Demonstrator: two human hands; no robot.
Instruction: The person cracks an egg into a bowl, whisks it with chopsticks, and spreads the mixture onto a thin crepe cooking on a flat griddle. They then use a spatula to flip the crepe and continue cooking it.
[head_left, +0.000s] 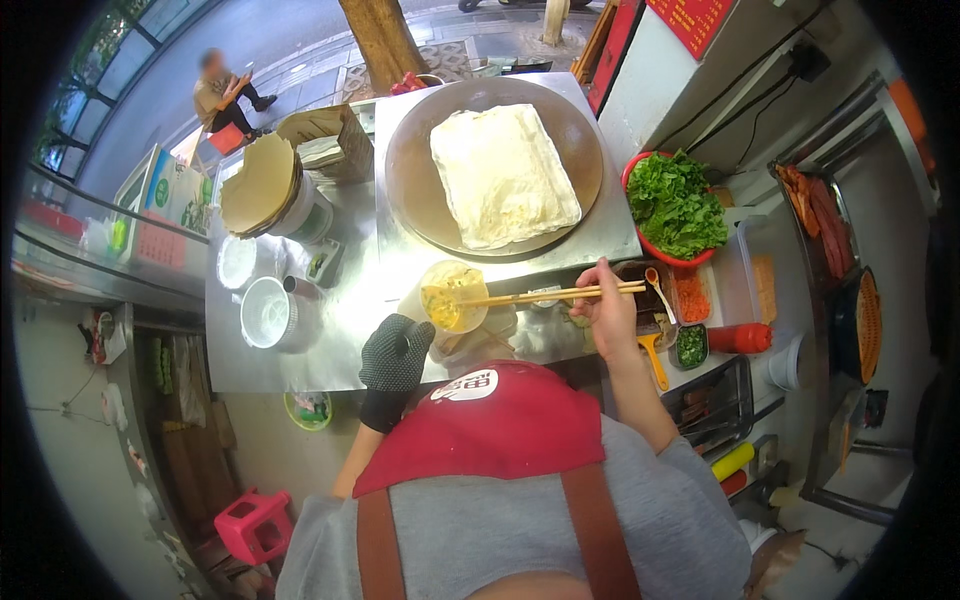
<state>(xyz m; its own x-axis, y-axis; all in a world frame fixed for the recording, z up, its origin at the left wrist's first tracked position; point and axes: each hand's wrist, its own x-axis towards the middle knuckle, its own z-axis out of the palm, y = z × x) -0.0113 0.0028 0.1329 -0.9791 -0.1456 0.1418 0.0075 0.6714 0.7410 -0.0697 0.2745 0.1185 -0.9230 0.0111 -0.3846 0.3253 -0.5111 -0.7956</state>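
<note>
A pair of long wooden chopsticks (555, 295) is held in my right hand (606, 311), their tips in a pale container of yellow egg mixture (452, 297). My left hand (395, 354), in a dark dotted glove, is curled close beside that container at the counter's front edge; whether it touches the container I cannot tell. Beyond the egg, a square pale flatbread (504, 176) lies on a round griddle (409, 191). Right of my right hand are a small spoon (660, 292), a container of chopped carrot (691, 295), one of chopped green onion (689, 346) and a yellow-handled tool (654, 361).
A red basin of lettuce (675, 206) and a red squeeze bottle (741, 338) stand on the right. On the left of the steel counter (352, 285) are a white basket (268, 313), paper bags (259, 184) and napkins (320, 152). A person (223, 94) sits outside.
</note>
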